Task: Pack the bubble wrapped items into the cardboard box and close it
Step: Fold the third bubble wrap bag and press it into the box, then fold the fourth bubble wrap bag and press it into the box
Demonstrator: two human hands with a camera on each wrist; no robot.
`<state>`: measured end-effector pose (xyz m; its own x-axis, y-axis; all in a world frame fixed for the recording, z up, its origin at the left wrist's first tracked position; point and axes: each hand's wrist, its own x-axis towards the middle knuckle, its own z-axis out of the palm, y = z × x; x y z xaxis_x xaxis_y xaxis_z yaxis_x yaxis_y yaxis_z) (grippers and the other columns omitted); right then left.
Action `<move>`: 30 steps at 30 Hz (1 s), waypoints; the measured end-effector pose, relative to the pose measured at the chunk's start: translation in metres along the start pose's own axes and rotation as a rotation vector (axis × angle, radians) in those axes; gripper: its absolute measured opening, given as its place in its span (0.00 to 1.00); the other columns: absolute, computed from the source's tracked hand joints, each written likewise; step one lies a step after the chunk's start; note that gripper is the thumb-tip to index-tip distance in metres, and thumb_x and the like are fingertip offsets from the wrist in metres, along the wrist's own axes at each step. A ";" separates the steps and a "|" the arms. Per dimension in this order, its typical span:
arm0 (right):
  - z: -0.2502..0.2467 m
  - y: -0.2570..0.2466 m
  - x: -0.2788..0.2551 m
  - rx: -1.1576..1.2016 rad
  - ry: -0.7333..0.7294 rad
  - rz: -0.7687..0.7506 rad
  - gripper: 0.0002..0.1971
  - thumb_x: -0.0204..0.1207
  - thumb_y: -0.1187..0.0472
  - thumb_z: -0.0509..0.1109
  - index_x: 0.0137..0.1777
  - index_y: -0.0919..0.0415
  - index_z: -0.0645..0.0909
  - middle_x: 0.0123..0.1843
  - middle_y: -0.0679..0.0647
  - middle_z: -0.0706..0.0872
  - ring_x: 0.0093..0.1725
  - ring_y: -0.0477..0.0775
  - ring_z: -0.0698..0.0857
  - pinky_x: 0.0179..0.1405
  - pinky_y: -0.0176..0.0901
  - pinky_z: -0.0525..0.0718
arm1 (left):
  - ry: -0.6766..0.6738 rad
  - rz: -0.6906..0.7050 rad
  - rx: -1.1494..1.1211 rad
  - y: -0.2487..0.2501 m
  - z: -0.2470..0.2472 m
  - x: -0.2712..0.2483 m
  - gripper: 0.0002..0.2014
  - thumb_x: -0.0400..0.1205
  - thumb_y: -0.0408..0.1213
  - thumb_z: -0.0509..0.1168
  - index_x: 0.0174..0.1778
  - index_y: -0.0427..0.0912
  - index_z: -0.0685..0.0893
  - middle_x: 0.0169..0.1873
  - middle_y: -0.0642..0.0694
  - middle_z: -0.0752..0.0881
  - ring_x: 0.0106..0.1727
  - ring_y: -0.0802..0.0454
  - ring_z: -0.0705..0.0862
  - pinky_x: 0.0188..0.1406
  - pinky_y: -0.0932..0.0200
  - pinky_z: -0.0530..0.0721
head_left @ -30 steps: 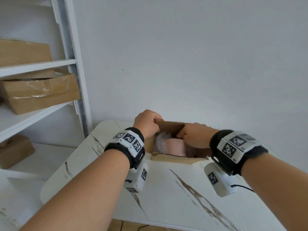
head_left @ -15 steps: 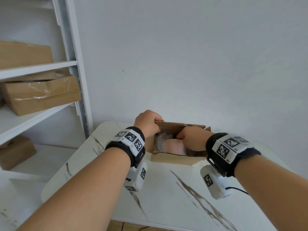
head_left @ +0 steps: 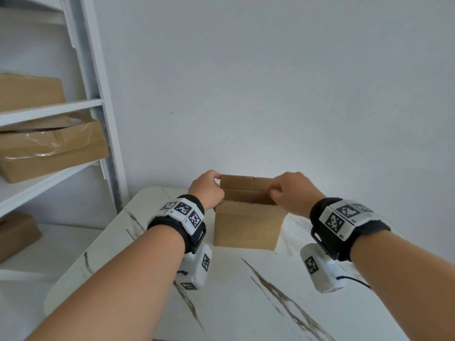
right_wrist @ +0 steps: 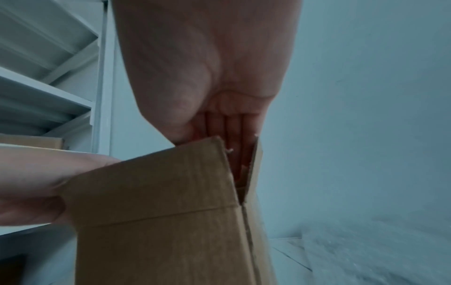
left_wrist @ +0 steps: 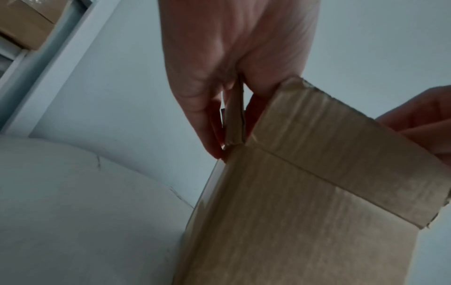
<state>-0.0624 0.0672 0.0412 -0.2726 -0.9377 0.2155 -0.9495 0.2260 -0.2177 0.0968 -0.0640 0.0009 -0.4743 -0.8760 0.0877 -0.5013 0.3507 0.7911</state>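
The brown cardboard box [head_left: 247,227] stands on the white marbled table [head_left: 246,291], its near wall facing me and its far flap [head_left: 246,183] upright. My left hand [head_left: 206,190] pinches the left side flap [left_wrist: 234,117] between thumb and fingers. My right hand [head_left: 293,193] holds the box's top right corner, its fingers [right_wrist: 234,138] tucked down between the near flap [right_wrist: 151,179] and the right side flap. The raised near flap [left_wrist: 341,146] hides the bubble wrapped items inside.
White shelving [head_left: 49,112] at the left carries several cardboard boxes [head_left: 51,148]. A plain wall rises just behind the table. Something translucent like bubble wrap [head_left: 294,230] lies on the table right of the box.
Both hands have come out of the box's opening and taken hold at its two top sides. The flaps now stand up, and the pink wrapped item seen inside earlier is out of sight.
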 end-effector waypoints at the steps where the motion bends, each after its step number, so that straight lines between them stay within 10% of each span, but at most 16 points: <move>1: -0.001 0.005 -0.001 0.044 0.093 0.023 0.16 0.76 0.64 0.58 0.49 0.56 0.90 0.43 0.52 0.91 0.42 0.54 0.87 0.47 0.48 0.88 | 0.004 -0.007 -0.017 -0.001 0.002 0.001 0.23 0.76 0.26 0.61 0.67 0.46 0.78 0.39 0.54 0.82 0.46 0.50 0.83 0.45 0.56 0.84; 6: 0.008 0.047 -0.004 0.209 0.392 0.297 0.14 0.75 0.65 0.60 0.50 0.55 0.87 0.48 0.51 0.90 0.49 0.56 0.86 0.52 0.49 0.85 | 0.023 -0.033 -0.061 -0.007 0.006 0.003 0.24 0.74 0.24 0.58 0.66 0.46 0.79 0.37 0.54 0.81 0.41 0.48 0.83 0.45 0.51 0.87; 11: 0.043 0.082 -0.014 0.130 0.063 0.483 0.16 0.79 0.58 0.63 0.65 0.56 0.81 0.64 0.54 0.86 0.62 0.58 0.83 0.62 0.49 0.80 | 0.005 -0.039 -0.077 -0.007 0.009 0.004 0.23 0.75 0.24 0.57 0.66 0.45 0.79 0.41 0.52 0.83 0.46 0.43 0.87 0.50 0.45 0.89; 19: 0.091 0.084 -0.027 0.018 -0.300 0.517 0.45 0.69 0.32 0.68 0.81 0.55 0.62 0.79 0.55 0.71 0.77 0.59 0.72 0.73 0.54 0.73 | -0.013 -0.050 -0.117 -0.007 0.010 0.006 0.22 0.76 0.23 0.56 0.65 0.44 0.78 0.43 0.48 0.85 0.45 0.43 0.87 0.45 0.45 0.90; 30: 0.095 0.080 -0.030 -0.122 -0.232 0.556 0.20 0.74 0.56 0.65 0.66 0.58 0.76 0.64 0.56 0.80 0.62 0.58 0.80 0.56 0.49 0.82 | -0.026 -0.076 -0.110 -0.010 0.011 0.008 0.24 0.77 0.24 0.56 0.68 0.43 0.77 0.44 0.46 0.85 0.51 0.37 0.89 0.48 0.40 0.90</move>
<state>-0.1159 0.0881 -0.0735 -0.7043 -0.7006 -0.1145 -0.6896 0.7135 -0.1242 0.0899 -0.0703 -0.0131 -0.4573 -0.8893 0.0100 -0.4552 0.2437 0.8564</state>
